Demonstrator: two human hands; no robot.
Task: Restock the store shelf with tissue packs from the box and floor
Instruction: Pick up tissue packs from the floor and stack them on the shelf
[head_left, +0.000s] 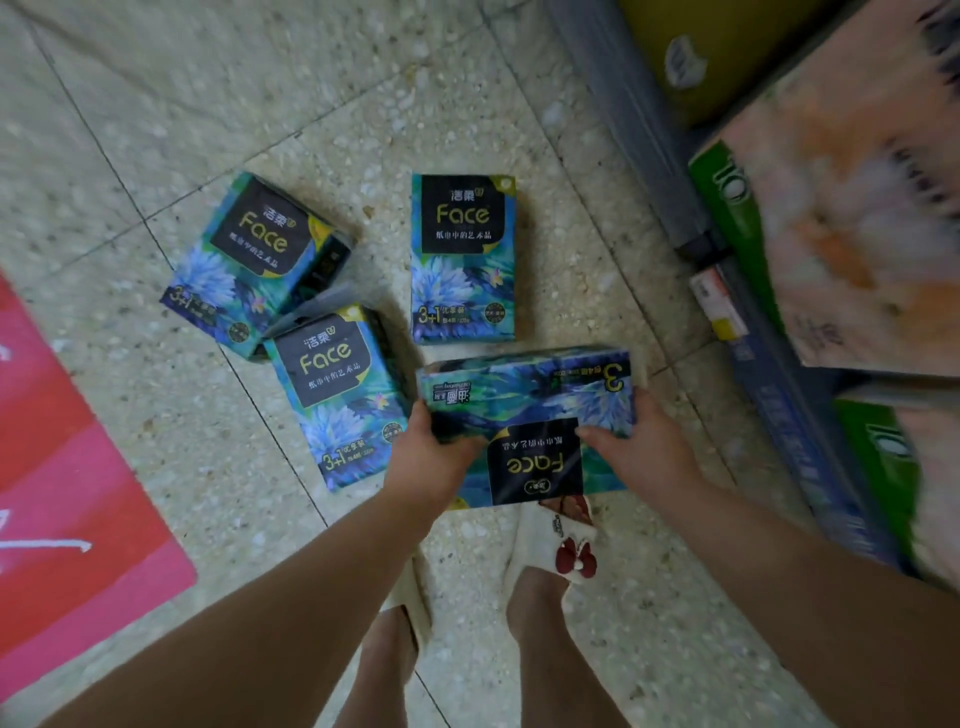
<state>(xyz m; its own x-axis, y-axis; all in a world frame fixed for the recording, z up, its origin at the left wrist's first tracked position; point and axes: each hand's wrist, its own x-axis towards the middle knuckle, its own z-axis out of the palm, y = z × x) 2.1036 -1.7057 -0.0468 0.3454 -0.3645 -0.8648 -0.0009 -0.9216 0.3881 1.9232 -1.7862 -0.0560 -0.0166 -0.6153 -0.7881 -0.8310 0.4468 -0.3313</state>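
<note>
I hold one blue-green "Face" tissue pack (530, 405) above the floor, its label upside down to me. My left hand (431, 457) grips its left end and my right hand (636, 452) grips its right end. Three matching packs lie flat on the tiled floor: one at the far left (254, 260), one in front of it (337, 395), partly overlapping it, and one at the centre (462, 257). The store shelf (769, 374) runs down the right side.
Peach and green tissue packages (852, 218) fill the shelf on the right, with a price tag (719, 306) on its edge. A red and pink box or mat (67, 499) lies on the floor at the left. My feet in white slippers (556, 545) stand below the held pack.
</note>
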